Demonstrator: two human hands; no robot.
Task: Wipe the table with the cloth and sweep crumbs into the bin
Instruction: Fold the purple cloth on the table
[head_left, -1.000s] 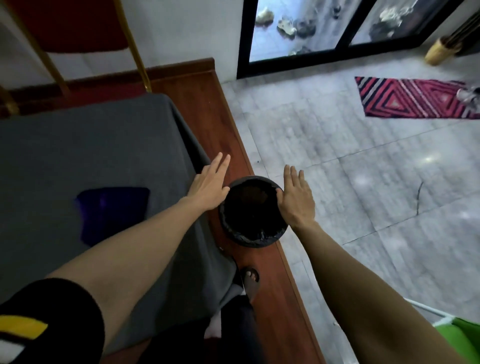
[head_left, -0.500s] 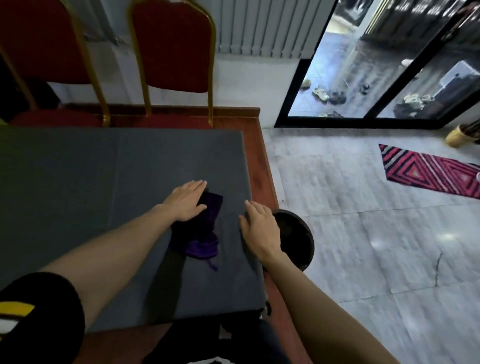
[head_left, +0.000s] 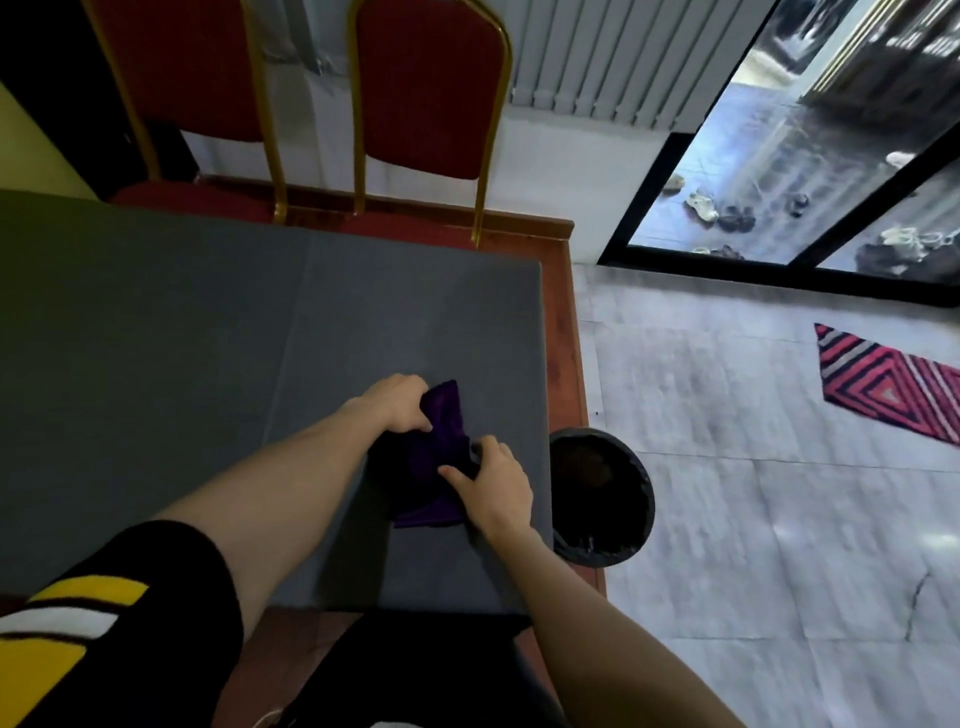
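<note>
Grey cloth covers the counter (head_left: 208, 338), with two red chairs (head_left: 426, 88) behind. Both grips close on the purple cloth (head_left: 436, 457) lying between them: the left hand (head_left: 397, 402) pinches its far end, the right hand (head_left: 493, 483) its near side. Just right of the right hand, the black bin (head_left: 602, 499) stands on the floor.

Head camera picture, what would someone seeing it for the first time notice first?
Both hands meet on a purple cloth near the right edge of the grey table: the left hand grips its far end, the right hand its near side. On the floor just right of the table stands a black bin. Two red chairs with gold frames stand behind the table, and a striped rug lies on the pale tiles at far right.
</note>
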